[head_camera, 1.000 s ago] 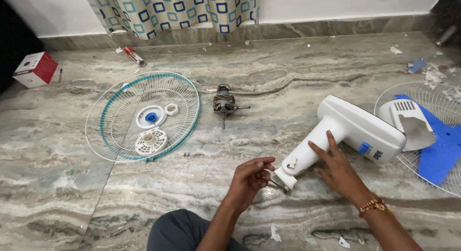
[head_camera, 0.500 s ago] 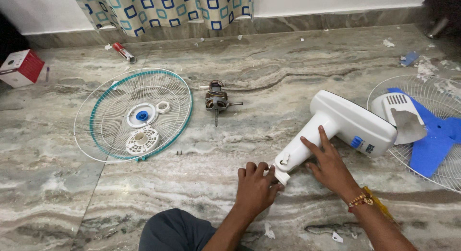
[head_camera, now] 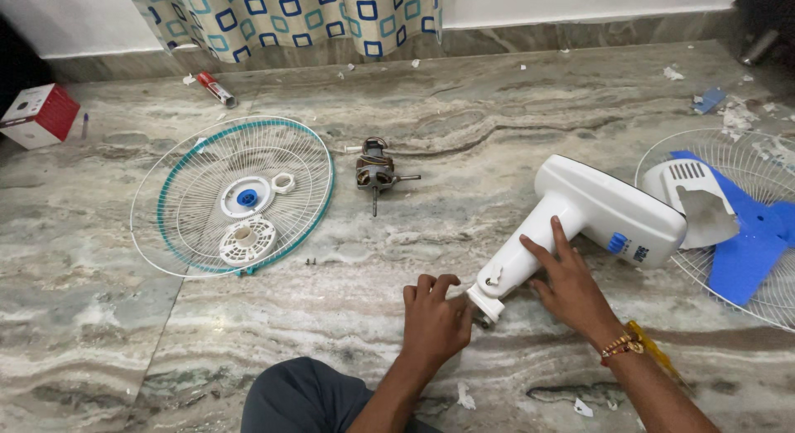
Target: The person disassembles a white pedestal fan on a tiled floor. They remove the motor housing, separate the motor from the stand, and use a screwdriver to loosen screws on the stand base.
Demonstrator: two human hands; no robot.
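left hand slid back from fan stand neck end, right hand unmoved

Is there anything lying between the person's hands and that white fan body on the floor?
Nothing visible does. The right hand already rests on the neck of the white fan body, and the left hand sits at its lower end, fingertips against it. The fan motor lies apart, farther up the floor.

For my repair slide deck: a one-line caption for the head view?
Left hand at the white fan housing neck end, right hand steadying it on a marble floor.
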